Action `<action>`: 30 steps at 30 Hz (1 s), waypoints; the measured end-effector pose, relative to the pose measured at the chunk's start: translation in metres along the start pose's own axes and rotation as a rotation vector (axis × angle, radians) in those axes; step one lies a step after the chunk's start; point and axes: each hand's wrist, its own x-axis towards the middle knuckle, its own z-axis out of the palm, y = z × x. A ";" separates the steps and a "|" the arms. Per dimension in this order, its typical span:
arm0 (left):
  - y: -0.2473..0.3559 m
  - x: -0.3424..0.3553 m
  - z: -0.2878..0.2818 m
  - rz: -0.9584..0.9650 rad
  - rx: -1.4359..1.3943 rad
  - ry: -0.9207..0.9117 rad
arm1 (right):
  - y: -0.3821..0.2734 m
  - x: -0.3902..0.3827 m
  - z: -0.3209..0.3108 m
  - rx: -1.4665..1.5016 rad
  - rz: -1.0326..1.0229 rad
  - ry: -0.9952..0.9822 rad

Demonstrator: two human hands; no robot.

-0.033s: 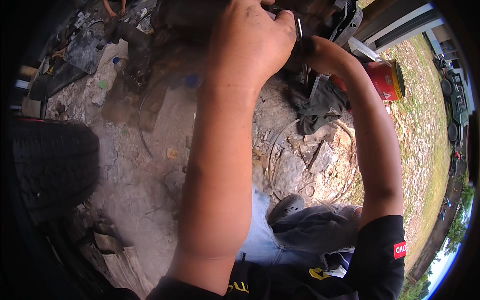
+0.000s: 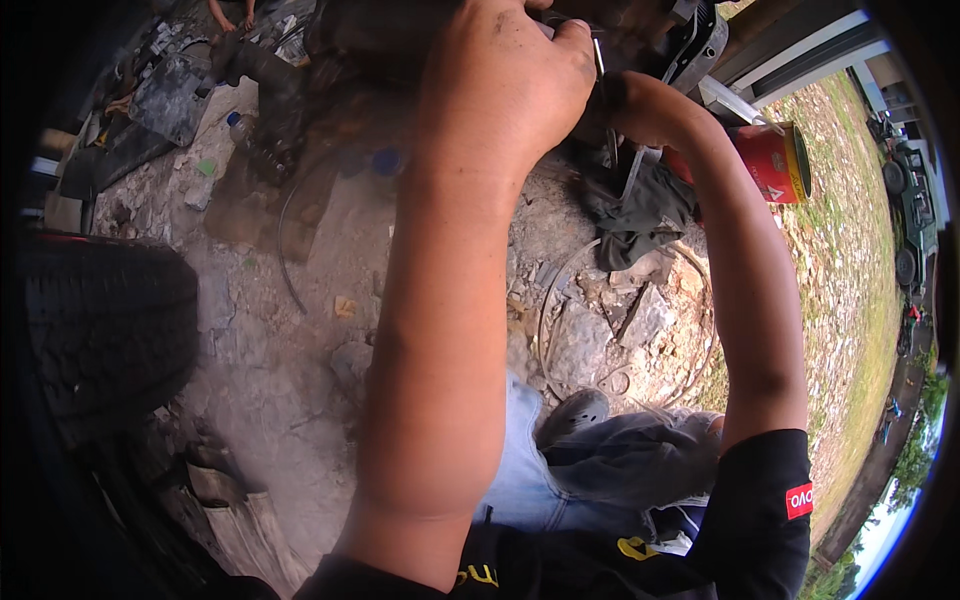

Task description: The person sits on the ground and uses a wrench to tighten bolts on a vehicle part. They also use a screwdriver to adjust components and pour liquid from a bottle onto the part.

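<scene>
My left hand [image 2: 505, 75] reaches up to the dark underside of what looks like a vehicle at the top edge. Its thumb is bent and its fingers curl out of sight; what they hold is hidden. Right beside the thumb a thin shiny metal rod [image 2: 600, 62] stands out. My right hand [image 2: 648, 112] is just right of and below the left one, its fingers curled into shadow among dark metal parts. What it grips does not show. A dark metal bracket with holes [image 2: 697, 55] is above the right hand.
A red can [image 2: 765, 165] and a dark cloth [image 2: 645, 215] lie beside my right forearm. A thin looped hose [image 2: 545, 330] rests on rubble. At left stands a black tyre [image 2: 110, 325]. Plastic bottles [image 2: 262, 150] lie farther off. Another person's hands [image 2: 235, 20] show at the top left.
</scene>
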 end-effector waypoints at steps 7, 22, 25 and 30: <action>-0.002 -0.014 -0.009 0.131 0.140 0.150 | -0.013 0.017 0.003 -0.082 -0.194 0.254; -0.007 0.013 -0.024 -0.099 -0.106 0.032 | -0.035 0.004 -0.015 0.008 -0.004 -0.023; -0.014 0.005 -0.027 0.029 -0.150 0.031 | -0.030 0.005 -0.008 -0.237 0.008 -0.001; -0.011 0.013 -0.022 -0.051 -0.081 0.043 | -0.032 0.000 -0.018 -0.012 -0.011 0.043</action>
